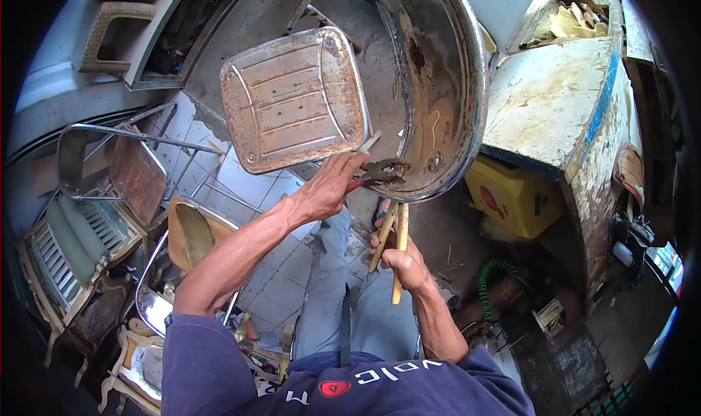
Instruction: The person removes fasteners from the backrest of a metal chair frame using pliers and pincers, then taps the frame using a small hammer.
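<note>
My left hand (337,178) is closed around red-handled pliers (385,173). Their dark jaws lie at the lower inner edge of a curved metal chair frame (467,135), which has rust and a torn patch inside. A pale tip sticks up by my left fingers; I cannot make out what it is. Below the rim, my right hand (404,264) grips a tool with two yellow handles (399,270). Its head is hidden at the rim. A rusty metal seat panel (292,98) with pressed ridges is just beyond my left hand.
Several metal and wooden chair frames (139,168) crowd the left side. To the right stand a worn, paint-stained bench (544,98) and a yellow container (515,200) beneath it. A green coiled hose (485,288) lies at lower right. White tiles (274,266) cover part of the floor.
</note>
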{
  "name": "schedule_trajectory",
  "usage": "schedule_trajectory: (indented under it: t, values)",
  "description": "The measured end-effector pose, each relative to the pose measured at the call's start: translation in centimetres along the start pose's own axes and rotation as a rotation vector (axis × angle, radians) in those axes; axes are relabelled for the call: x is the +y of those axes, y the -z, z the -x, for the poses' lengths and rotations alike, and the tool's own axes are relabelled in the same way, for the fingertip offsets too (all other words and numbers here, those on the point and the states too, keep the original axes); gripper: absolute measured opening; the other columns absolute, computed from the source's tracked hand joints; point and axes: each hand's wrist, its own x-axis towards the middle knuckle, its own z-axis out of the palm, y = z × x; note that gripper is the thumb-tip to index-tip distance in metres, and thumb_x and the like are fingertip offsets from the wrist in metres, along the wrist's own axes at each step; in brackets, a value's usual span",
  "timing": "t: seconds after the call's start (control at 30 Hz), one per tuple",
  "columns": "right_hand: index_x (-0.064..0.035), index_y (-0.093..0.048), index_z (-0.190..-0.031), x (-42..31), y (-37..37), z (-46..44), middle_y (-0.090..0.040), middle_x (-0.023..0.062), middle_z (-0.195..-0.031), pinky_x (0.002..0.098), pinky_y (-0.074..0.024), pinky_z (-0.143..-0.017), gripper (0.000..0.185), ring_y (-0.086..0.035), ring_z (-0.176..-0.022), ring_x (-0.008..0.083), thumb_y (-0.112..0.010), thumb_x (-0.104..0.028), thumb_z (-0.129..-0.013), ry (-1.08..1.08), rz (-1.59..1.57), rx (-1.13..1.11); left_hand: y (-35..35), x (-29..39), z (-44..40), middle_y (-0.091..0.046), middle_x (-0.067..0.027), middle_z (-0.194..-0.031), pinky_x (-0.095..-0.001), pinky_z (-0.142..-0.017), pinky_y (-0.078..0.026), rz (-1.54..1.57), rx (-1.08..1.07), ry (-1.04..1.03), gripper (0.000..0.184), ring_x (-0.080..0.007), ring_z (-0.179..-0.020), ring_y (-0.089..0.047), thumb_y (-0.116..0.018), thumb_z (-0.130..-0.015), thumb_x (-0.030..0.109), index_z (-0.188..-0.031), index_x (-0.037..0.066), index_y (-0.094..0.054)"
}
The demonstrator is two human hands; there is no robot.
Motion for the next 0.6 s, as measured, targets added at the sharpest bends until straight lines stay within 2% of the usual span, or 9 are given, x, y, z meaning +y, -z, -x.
schedule_trajectory:
  t: [0.03,0.1,0.13,0.2,0.27,0.37,0.6]
  values:
    - [0.0,-0.039,-0.136,0.0,0.1,0.0,-0.052,0.0061,-0.103,0.0325,-0.0501,-0.077,0.07,-0.054,-0.089,0.0181,-0.061,-0.011,-0.071,0.006,0.008,0.001,0.0,0.0,0.0,-0.05,-0.0245,-0.135,-0.0502,-0.103,-0.044,0.006,-0.001,0.002,0.084,-0.0449,-0.121,-0.052,-0.062,-0.071,-0.016,-0.149,0.002,-0.038]
    - [0.0004,-0.038,-0.137,0.1,0.1,0.0,-0.052,0.0059,-0.103,0.0326,-0.0502,-0.077,0.071,-0.054,-0.09,0.0181,-0.06,-0.012,-0.071,0.011,0.013,0.007,0.3,-0.3,-0.1,-0.054,-0.0241,-0.12,-0.05,-0.095,-0.046,-0.007,-0.057,0.009,0.058,-0.0456,-0.11,-0.055,-0.071,-0.087,0.0,-0.138,0.001,-0.043]
    - [0.0009,-0.038,-0.137,0.1,0.0,0.0,-0.052,0.0059,-0.103,0.0327,-0.0503,-0.077,0.071,-0.055,-0.089,0.0182,-0.06,-0.012,-0.071,0.015,0.023,0.015,0.2,-0.2,-0.1,-0.054,-0.0241,-0.12,-0.05,-0.095,-0.046,-0.002,-0.056,0.01,0.058,-0.0456,-0.11,-0.055,-0.071,-0.087,0.0,-0.138,0.001,-0.043]
    - [0.0013,-0.038,-0.137,0.2,0.0,-0.1,-0.052,0.006,-0.103,0.0327,-0.0504,-0.077,0.072,-0.055,-0.089,0.0183,-0.06,-0.013,-0.071,0.022,0.033,0.021,0.1,-0.1,0.0,-0.053,-0.0227,-0.109,-0.0505,-0.088,-0.045,-0.03,-0.044,0.019,0.053,-0.0453,-0.101,-0.055,-0.074,-0.085,0.002,-0.129,0.002,-0.044]
    - [-0.0024,-0.04,-0.132,0.4,0.0,-0.2,-0.052,0.0078,-0.099,0.0315,-0.0496,-0.075,0.071,-0.054,-0.088,0.0201,-0.055,-0.008,-0.063,0.037,-0.014,0.006,0.0,-0.5,-0.1,-0.053,-0.0225,-0.108,-0.0507,-0.087,-0.045,-0.017,-0.037,-0.013,0.053,-0.045,-0.099,-0.055,-0.074,-0.084,0.002,-0.127,0.002,-0.043]
    - [0.0016,-0.04,-0.135,0.5,0.2,-0.3,-0.052,0.0064,-0.102,0.0324,-0.0505,-0.077,0.07,-0.055,-0.087,0.0181,-0.06,-0.015,-0.07,0.025,0.003,0.001,0.1,-0.6,-0.1,-0.052,-0.0226,-0.106,-0.0509,-0.085,-0.044,0.0,-0.048,-0.046,0.052,-0.0449,-0.097,-0.054,-0.074,-0.085,0.001,-0.126,0.001,-0.042]
    - [0.0007,-0.04,-0.134,1.0,0.7,-0.6,-0.052,0.0065,-0.102,0.0326,-0.0507,-0.077,0.069,-0.055,-0.086,0.0179,-0.061,-0.016,-0.07,0.055,0.015,-0.033,0.3,-0.2,0.3,-0.052,-0.0242,-0.106,-0.052,-0.085,-0.044,0.031,-0.089,-0.044,0.048,-0.0467,-0.097,-0.054,-0.072,-0.088,0.002,-0.125,0.0,-0.041]
